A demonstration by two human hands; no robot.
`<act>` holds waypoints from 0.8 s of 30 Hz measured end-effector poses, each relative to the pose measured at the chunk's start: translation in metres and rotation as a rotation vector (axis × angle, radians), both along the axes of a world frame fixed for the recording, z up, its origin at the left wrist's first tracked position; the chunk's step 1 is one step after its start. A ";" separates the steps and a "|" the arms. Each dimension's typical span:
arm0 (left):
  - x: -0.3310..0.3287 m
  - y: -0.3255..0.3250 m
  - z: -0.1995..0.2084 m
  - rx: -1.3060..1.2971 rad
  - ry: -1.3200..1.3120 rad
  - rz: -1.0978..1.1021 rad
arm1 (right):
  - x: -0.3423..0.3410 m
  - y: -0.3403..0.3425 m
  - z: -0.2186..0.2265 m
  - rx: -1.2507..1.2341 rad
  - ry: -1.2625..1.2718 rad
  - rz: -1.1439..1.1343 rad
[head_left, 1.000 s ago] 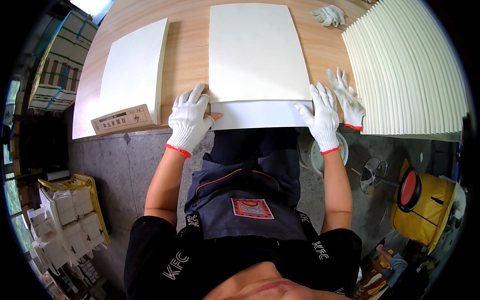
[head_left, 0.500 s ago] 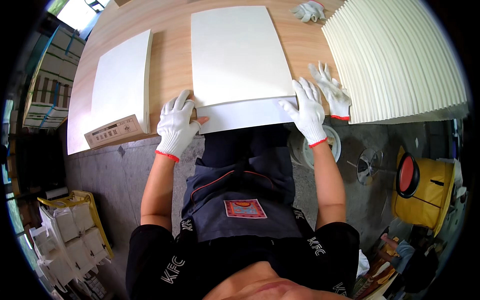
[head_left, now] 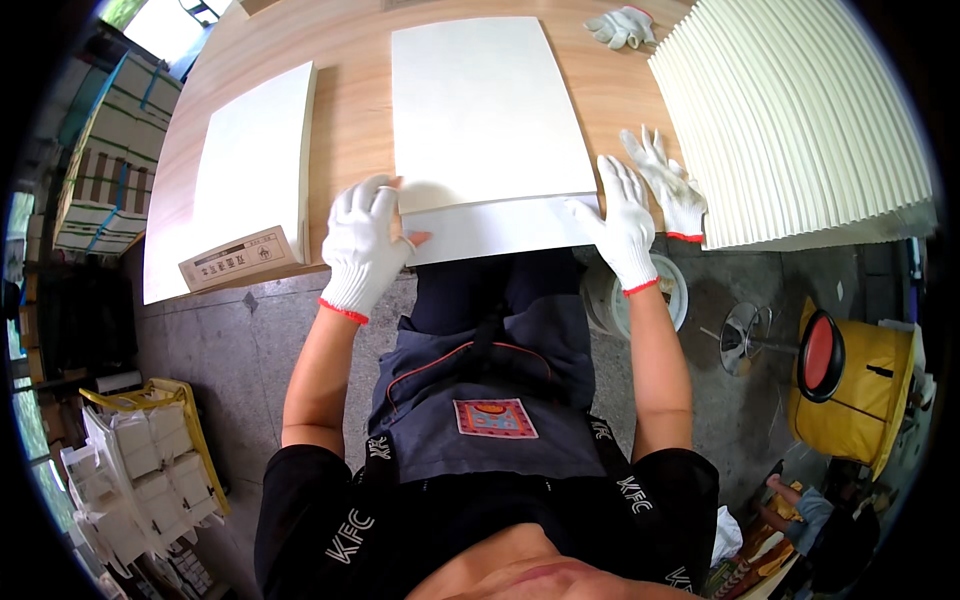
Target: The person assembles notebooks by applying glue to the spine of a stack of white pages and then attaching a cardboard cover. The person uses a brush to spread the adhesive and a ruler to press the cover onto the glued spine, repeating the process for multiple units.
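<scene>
A flat stack of white paper (head_left: 490, 105) lies in the middle of the table, on a white sheet (head_left: 500, 228) that sticks out toward me past its near edge. My left hand (head_left: 362, 240), in a white knitted glove with bare thumb tip and forefinger tip, rests at the stack's near left corner. Its fingers are bent and its thumb stands apart over the sheet. Along the right edge, my gloved right hand (head_left: 622, 228) lies with fingers stretched out and thumb spread over the sheet. Each hand is open.
A second paper stack (head_left: 255, 150) with a printed brown end label (head_left: 238, 260) lies at left. Many pale sheets or packs stand in a ridged pile (head_left: 790, 120) at right. Loose gloves (head_left: 668, 190) lie beside it. A bucket (head_left: 670, 295) and a stool (head_left: 820, 355) stand below.
My left hand has turned slightly inward, its forefinger now at the stack's left edge. The right hand keeps its place by the right edge. The whole view has shifted a little.
</scene>
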State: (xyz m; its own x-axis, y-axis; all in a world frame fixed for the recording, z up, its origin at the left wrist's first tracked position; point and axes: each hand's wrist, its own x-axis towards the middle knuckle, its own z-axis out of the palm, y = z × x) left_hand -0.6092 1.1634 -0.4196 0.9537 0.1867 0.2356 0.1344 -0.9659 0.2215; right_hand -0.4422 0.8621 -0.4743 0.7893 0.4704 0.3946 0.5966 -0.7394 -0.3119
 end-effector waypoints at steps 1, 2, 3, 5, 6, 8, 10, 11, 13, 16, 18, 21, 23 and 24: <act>0.002 -0.005 0.005 -0.042 -0.031 -0.055 | 0.001 -0.002 -0.001 0.011 -0.026 0.018; 0.004 -0.012 0.010 -0.060 -0.001 -0.102 | 0.001 -0.002 -0.002 0.011 -0.031 0.018; 0.005 -0.021 0.016 -0.076 0.030 -0.147 | 0.002 -0.001 -0.001 0.013 -0.035 0.020; 0.007 -0.025 0.016 -0.081 0.094 -0.192 | 0.001 -0.001 -0.002 0.016 -0.039 0.029; 0.009 -0.024 0.017 -0.083 0.113 -0.179 | 0.002 -0.002 -0.002 0.017 -0.040 0.032; 0.012 -0.022 0.019 -0.085 0.152 -0.153 | 0.001 -0.003 -0.001 0.031 -0.035 0.040; 0.015 -0.014 0.019 -0.107 0.189 -0.174 | 0.000 -0.002 0.003 0.057 -0.021 0.051; 0.015 -0.011 0.019 -0.118 0.208 -0.184 | 0.000 -0.002 0.004 0.101 0.003 0.060; 0.010 -0.017 0.023 -0.096 0.165 -0.218 | 0.001 -0.004 0.009 0.184 0.044 0.073; 0.009 -0.025 0.026 0.003 0.177 -0.238 | 0.006 0.003 0.037 0.196 0.049 0.209; 0.011 -0.025 0.026 0.031 0.215 -0.247 | 0.010 0.011 0.057 0.156 0.152 0.368; 0.033 -0.012 0.030 -0.035 0.379 -0.126 | 0.029 0.025 0.082 -0.075 0.483 0.442; 0.051 0.005 0.030 -0.113 0.362 -0.097 | 0.049 0.031 0.080 -0.112 0.583 0.370; 0.059 0.012 0.030 -0.153 0.353 -0.086 | 0.058 0.033 0.079 -0.131 0.633 0.330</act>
